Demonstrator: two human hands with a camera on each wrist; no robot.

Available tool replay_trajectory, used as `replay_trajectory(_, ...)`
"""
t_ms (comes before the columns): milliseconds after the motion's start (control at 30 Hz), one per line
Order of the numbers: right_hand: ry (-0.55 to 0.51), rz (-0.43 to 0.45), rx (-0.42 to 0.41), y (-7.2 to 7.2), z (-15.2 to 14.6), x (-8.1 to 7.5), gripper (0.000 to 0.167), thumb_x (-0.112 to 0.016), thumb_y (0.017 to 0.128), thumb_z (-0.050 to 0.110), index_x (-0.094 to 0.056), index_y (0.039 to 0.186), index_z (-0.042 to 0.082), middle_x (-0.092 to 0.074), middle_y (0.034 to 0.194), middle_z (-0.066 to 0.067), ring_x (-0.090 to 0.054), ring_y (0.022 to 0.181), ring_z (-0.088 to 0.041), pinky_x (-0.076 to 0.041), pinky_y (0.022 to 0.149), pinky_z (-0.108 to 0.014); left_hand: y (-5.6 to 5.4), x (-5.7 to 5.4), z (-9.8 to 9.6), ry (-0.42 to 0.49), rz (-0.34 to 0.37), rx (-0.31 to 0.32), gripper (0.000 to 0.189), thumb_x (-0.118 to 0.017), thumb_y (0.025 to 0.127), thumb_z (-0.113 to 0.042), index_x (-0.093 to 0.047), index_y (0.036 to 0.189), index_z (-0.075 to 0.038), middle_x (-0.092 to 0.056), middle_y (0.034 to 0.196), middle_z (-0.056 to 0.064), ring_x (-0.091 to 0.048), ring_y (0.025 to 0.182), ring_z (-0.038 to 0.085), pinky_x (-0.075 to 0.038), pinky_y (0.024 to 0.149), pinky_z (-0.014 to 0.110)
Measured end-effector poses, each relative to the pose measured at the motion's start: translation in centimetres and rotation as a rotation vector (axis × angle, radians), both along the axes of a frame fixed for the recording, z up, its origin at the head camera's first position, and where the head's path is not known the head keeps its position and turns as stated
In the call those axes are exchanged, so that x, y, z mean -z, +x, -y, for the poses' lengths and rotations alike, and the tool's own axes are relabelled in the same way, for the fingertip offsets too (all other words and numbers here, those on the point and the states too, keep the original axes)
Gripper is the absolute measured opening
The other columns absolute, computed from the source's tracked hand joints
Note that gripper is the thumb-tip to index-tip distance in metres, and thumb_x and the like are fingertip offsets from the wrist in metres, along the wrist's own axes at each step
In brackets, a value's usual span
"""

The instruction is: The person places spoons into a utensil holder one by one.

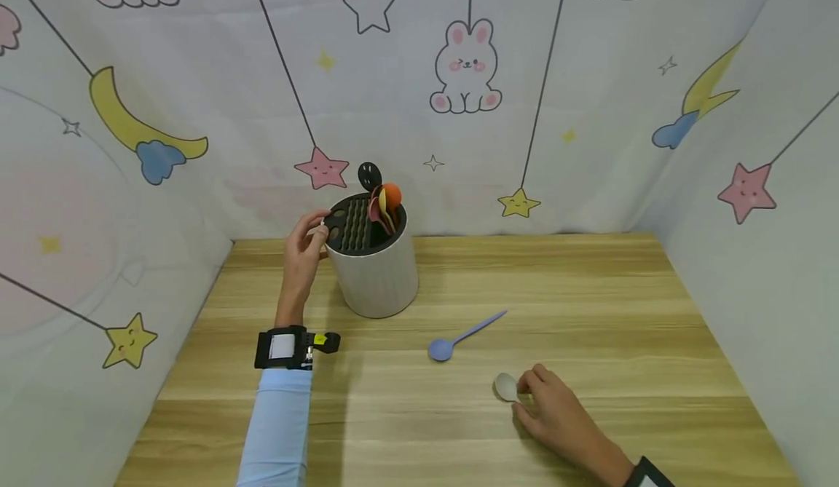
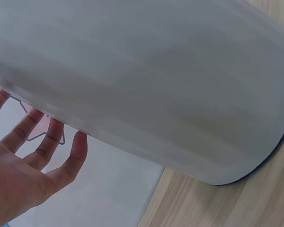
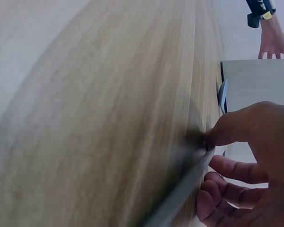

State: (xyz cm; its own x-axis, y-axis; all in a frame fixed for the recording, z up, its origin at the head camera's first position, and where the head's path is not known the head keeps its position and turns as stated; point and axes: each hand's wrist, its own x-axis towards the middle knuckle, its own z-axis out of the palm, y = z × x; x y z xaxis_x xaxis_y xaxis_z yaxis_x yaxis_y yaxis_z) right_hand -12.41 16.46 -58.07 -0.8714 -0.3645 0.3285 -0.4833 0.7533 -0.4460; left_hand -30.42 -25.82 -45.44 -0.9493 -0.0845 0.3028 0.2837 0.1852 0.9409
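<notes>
A white round utensil holder (image 1: 373, 283) with a black slotted top stands at the back left of the table. My left hand (image 1: 304, 254) holds it at its left rim; in the left wrist view the fingers (image 2: 78, 149) bend against the pale wall. Near the front right, my right hand (image 1: 557, 414) pinches a grey spoon (image 1: 506, 386) low over the wood. Its bowl points left, and the fingers cover part of the handle. In the right wrist view the grey handle (image 3: 180, 194) looks blurred. A lilac-blue spoon (image 1: 441, 350) lies between the holder and my right hand.
Several utensils stand in the holder, among them a black slotted spoon (image 1: 370, 175) and an orange-headed one (image 1: 391, 195). Behind the wooden table (image 1: 590, 290) hangs a white cloth (image 1: 406, 130) printed with stars, moons and a rabbit.
</notes>
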Motion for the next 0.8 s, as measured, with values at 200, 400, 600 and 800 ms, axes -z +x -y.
replay_trajectory(200, 0.041, 0.010, 0.073, 0.0, 0.9, -0.1, 0.026, -0.085, 0.073, 0.005, -0.063, 0.085, 0.013, -0.052, 0.084, 0.008, -0.046, 0.073, -0.005, -0.047, 0.062, -0.025, -0.1, 0.0, 0.0, 0.006, -0.003, -0.004, 0.040, -0.051, 0.107, -0.018, -0.056, 0.143, -0.001, -0.054, 0.140, 0.019, -0.060, 0.105, 0.016, -0.055, 0.081, 0.035)
replay_trajectory(400, 0.082, 0.070, 0.132, 0.3, 1.6, -0.4, 0.023, -0.081, 0.076, 0.003, -0.061, 0.081, 0.014, -0.047, 0.077, 0.010, -0.040, 0.067, -0.004, -0.041, 0.058, -0.024, -0.1, 0.1, 0.0, 0.016, -0.006, 0.000, 0.039, -0.051, 0.107, -0.015, -0.056, 0.142, 0.000, -0.054, 0.140, 0.020, -0.061, 0.105, 0.017, -0.055, 0.080, 0.038)
replay_trajectory(600, 0.052, 0.086, 0.148, 0.8, 1.8, -0.7, 0.023, -0.080, 0.075, -0.001, -0.062, 0.080, 0.014, -0.049, 0.075, 0.010, -0.040, 0.066, -0.003, -0.041, 0.057, -0.024, 0.0, 0.0, 0.2, 0.021, -0.004, 0.002, 0.039, -0.052, 0.106, -0.016, -0.056, 0.142, 0.001, -0.053, 0.140, 0.020, -0.061, 0.104, 0.018, -0.055, 0.079, 0.035)
replay_trajectory(800, 0.049, 0.177, 0.168, 1.1, 1.7, -1.3, 0.022, -0.080, 0.078, -0.001, -0.065, 0.081, 0.014, -0.054, 0.077, 0.010, -0.046, 0.068, -0.002, -0.046, 0.061, -0.023, 0.1, 0.0, 0.3, 0.006, 0.003, 0.012, 0.040, -0.051, 0.107, -0.016, -0.055, 0.143, -0.001, -0.053, 0.141, 0.019, -0.060, 0.110, 0.027, -0.055, 0.080, 0.031)
